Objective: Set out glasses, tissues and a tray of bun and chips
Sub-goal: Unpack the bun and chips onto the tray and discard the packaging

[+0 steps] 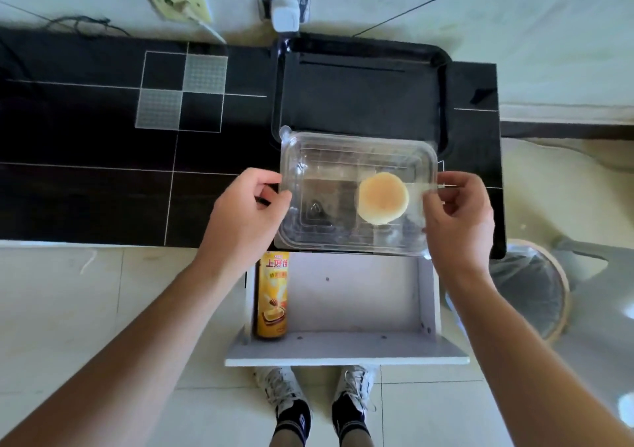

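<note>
A clear plastic clamshell box (329,172) is held level above the front edge of the black counter. A round pale bun (382,198) lies inside it, toward the right. My left hand (245,206) pinches the box's left rim. My right hand (459,213) grips its right rim. A black tray (446,79) lies on the counter just behind the box. A yellow tube of chips (272,295) lies on its side in the open white drawer (346,343) below the box. No glasses or tissues are in view.
The black counter (85,172) stretches left, with a white line pattern. A white charger (285,14) is plugged into the wall behind the tray. A round bin (535,288) stands on the floor at the right. My feet are under the drawer front.
</note>
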